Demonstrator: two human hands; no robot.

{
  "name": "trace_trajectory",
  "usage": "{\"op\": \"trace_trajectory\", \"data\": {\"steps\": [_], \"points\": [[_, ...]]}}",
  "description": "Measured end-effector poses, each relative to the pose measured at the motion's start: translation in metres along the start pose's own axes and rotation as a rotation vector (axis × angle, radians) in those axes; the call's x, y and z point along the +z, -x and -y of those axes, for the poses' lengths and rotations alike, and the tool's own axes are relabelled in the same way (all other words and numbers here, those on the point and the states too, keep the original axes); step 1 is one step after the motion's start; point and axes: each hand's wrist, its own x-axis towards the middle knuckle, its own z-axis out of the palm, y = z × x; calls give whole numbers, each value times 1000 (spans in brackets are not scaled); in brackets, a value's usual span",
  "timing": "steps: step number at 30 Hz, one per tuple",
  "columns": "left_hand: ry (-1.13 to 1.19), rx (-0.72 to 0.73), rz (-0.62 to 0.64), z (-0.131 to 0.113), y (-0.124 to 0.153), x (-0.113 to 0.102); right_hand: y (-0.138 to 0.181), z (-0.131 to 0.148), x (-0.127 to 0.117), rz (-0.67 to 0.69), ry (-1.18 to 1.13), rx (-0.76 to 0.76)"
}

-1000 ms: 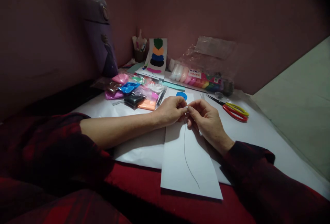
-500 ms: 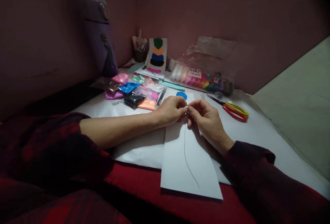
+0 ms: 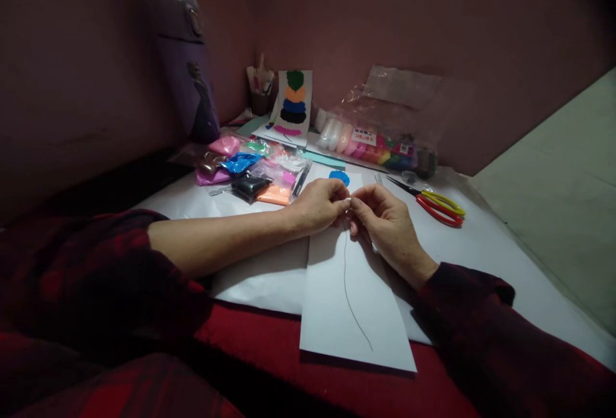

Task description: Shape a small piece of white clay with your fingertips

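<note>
Over the upper part of a white paper strip [image 3: 353, 315], my left hand [image 3: 321, 205] and my right hand [image 3: 385, 222] meet fingertip to fingertip. Both are closed in a pinch on a small white piece of clay [image 3: 348, 200], mostly hidden by the fingers. A thin curved pencil line [image 3: 347, 289] runs down the paper below them. Just beyond my fingers, a flat blue clay patch [image 3: 339, 178] sits at the strip's top end.
Several bagged clay packets [image 3: 250, 185] lie at the left. Scissors [image 3: 436, 205] with red and yellow handles rest at the right. Behind stand a card [image 3: 295, 94] with coloured clay patches, a clear bag of clay sticks [image 3: 370, 142], a cup [image 3: 260, 102] and a purple bottle [image 3: 190, 78].
</note>
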Motion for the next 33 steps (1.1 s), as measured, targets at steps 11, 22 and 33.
{"op": "trace_trajectory", "data": {"steps": [11,22,33], "points": [[7,-16,-2,-1,1,0,-1,1,0,-2,1,1],[61,-13,4,-1,0,0,-1,-1,0,-2,3,-8],[67,-22,6,-3,1,0,1,5,0,-4,7,16]]}}
